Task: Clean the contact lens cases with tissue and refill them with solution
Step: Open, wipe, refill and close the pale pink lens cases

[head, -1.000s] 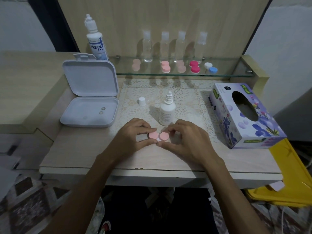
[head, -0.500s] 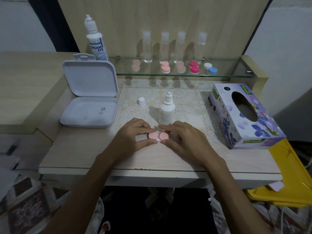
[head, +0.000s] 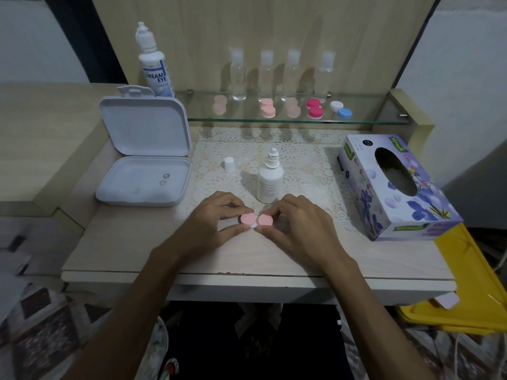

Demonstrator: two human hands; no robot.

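open white box (head: 142,165) perhaps holding lenses, lace mat (head: 301,160), yellow bin (head: 472,292)

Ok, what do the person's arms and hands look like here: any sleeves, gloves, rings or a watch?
Both forearms are bare as far as the frame shows, with no sleeves in view. The left hand and the right hand wear no gloves, and no rings, watch or bracelet show on the fingers or wrists. Nails look short and unpainted.

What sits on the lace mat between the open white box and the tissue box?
In the head view, a loose white cap and an uncapped white dropper bottle stand between the open white box and the tissue box.
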